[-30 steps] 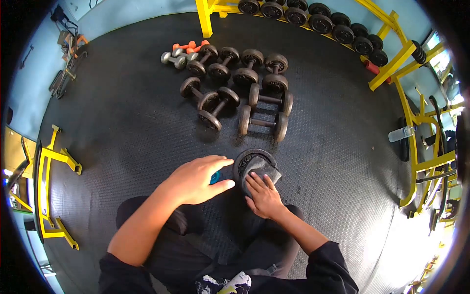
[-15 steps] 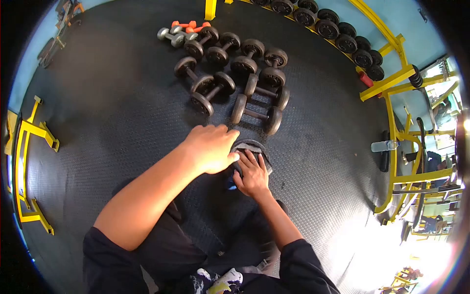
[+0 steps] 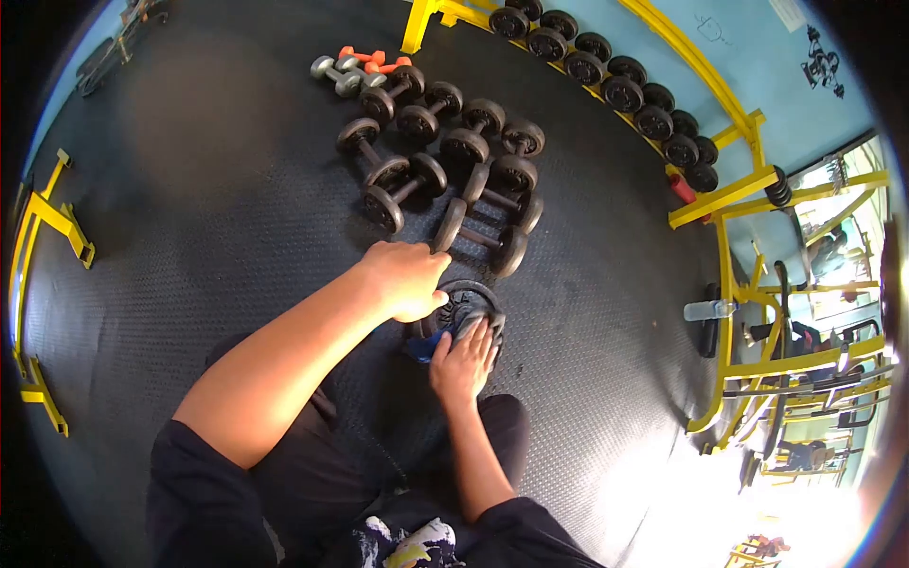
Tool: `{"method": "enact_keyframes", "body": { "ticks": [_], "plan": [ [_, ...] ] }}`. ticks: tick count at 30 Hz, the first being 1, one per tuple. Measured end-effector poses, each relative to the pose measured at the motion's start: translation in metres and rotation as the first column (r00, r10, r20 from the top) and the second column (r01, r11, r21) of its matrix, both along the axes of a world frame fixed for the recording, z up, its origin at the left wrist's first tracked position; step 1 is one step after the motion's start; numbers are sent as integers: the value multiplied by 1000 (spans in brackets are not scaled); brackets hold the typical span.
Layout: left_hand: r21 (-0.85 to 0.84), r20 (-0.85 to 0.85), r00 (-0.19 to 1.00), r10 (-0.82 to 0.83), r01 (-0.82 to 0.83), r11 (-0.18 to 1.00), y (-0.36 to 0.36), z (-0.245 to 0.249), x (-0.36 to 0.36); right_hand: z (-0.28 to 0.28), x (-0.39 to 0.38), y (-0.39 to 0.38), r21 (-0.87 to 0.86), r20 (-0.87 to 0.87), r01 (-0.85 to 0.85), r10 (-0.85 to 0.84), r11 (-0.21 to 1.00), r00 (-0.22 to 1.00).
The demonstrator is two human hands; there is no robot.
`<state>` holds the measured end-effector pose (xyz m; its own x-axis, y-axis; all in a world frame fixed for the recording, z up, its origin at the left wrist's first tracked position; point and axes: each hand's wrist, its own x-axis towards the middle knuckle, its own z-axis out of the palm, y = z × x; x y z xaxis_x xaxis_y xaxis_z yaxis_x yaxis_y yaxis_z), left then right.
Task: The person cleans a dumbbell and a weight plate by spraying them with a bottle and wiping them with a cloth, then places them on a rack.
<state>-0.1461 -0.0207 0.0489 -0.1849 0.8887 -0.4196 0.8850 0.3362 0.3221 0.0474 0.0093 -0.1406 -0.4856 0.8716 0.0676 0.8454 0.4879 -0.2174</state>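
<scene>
Below me stands a dark round weight, apparently a dumbbell on end (image 3: pixel 461 295), with raised lettering on its upper face. My left hand (image 3: pixel 407 281) is closed at its left rim; the fingertips are hidden, so the exact grip does not show. My right hand (image 3: pixel 461 364) presses a grey cloth (image 3: pixel 490 325) onto the near right part of that face, fingers extended over the cloth. A blue patch (image 3: pixel 428 348) shows beside the right thumb, perhaps part of the cloth.
Several black dumbbells (image 3: pixel 407 189) lie just beyond my hands, with grey ones (image 3: pixel 339 74) and orange ones (image 3: pixel 383 64) farther off. A loaded dumbbell rack (image 3: pixel 625 93) lines the far wall. Yellow frames (image 3: pixel 724 312) stand at right and left (image 3: pixel 57 222). A bottle (image 3: pixel 708 310) is at right.
My right hand has slid the cloth toward me, uncovering the far part of the weight's face and its lettering. The left hand stays at the rim. My view has turned slightly.
</scene>
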Motion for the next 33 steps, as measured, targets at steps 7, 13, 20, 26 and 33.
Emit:
{"method": "enact_keyframes", "body": {
  "ticks": [7, 13, 20, 26, 33],
  "plan": [
    [0, 4, 999, -44, 44, 999, 3, 0, -4, -1, 21, -32, -73, 80, -332, 337, 940, 938],
    [7, 17, 999, -32, 32, 999, 2, -1, -11, -11, 47, 17, -33, -69, -281, 278, 959, 958],
    [15, 11, 1000, 20, -20, 1000, -14, 1, -18, -3, -12, 92, -22, -81, -279, 276, 960, 958],
    [40, 124, 987, 102, -107, 993, -22, 17, -15, 16, -77, 75, -140, 154, -518, 535, 844, 831],
    [41, 107, 989, 101, -106, 994, -14, 11, -16, 9, -1, 15, -101, 263, -706, 703, 701, 661]
  ]
}}
